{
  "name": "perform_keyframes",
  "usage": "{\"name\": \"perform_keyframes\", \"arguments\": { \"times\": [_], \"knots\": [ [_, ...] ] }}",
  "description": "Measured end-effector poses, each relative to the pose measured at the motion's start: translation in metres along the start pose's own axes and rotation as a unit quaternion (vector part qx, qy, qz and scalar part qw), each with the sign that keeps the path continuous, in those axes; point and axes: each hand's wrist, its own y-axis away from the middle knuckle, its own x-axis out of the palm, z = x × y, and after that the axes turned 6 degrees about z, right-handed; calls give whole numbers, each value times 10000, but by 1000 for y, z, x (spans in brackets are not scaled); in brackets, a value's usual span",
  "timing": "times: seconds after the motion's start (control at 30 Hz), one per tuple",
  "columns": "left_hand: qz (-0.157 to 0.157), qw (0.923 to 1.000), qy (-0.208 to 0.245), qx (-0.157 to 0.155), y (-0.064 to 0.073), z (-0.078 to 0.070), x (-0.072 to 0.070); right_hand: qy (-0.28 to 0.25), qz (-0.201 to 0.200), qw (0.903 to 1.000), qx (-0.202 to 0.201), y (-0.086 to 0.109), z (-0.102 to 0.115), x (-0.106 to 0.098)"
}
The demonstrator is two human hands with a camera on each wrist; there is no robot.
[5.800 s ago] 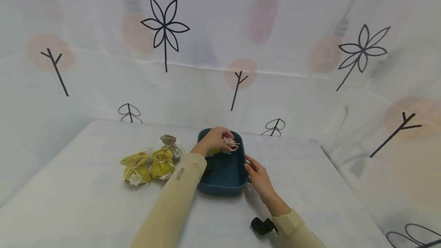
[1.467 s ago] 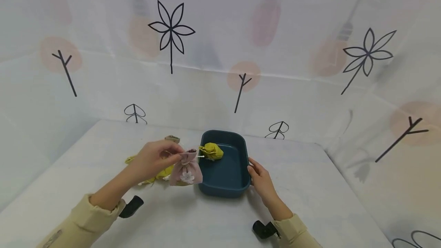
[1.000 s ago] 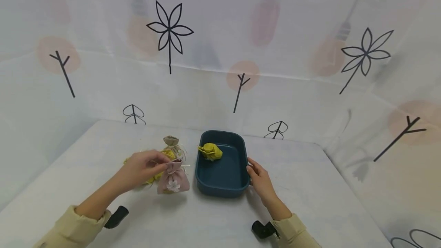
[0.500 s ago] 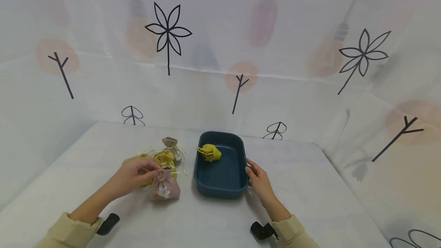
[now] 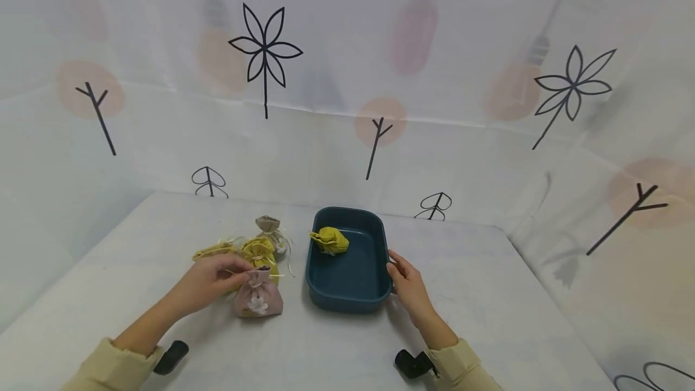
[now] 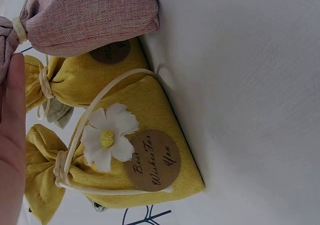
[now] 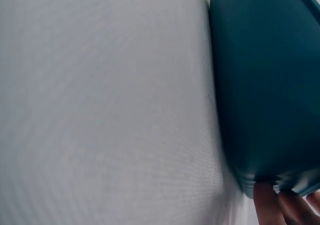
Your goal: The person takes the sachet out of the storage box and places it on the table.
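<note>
My left hand (image 5: 209,285) pinches the gathered neck of a pink drawstring pouch (image 5: 259,300) with a white flower, its base apparently on the table. Right behind it are yellow drawstring pouches (image 5: 259,252) and a grey-beige one (image 5: 268,225). In the left wrist view, one yellow pouch (image 6: 125,100) bears a white flower and a round "Best Wishes For You" tag. A yellow pouch (image 5: 331,240) lies in the dark teal bin (image 5: 350,303), against its left wall. Fingers of my right hand (image 5: 412,291) touch the bin's outer right side; the right wrist view shows fingertips (image 7: 265,195) against it.
All of it stands on a white-covered table (image 5: 488,294) with a printed cloth backdrop (image 5: 326,77) behind. Black devices (image 5: 172,356) sit by both wrists.
My left hand took the pink pouch out of the bin and carried it left and down beside the other pouches. In the last half second it hardly moved. My right hand stayed at the bin.
</note>
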Motion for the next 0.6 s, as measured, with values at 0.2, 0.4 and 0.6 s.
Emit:
{"name": "perform_keyframes", "arguments": {
  "times": [0.2,0.4,0.6],
  "knots": [
    [-163,9995,-253,-80,0,-7,-2,-33,15,10000,-30,0,0,0],
    [-168,9997,-124,-122,0,-13,-7,-52,29,10000,-42,0,-1,0],
    [-285,9994,-56,-181,-1,-14,-10,-77,29,10000,-51,0,-1,0]
  ]
}}
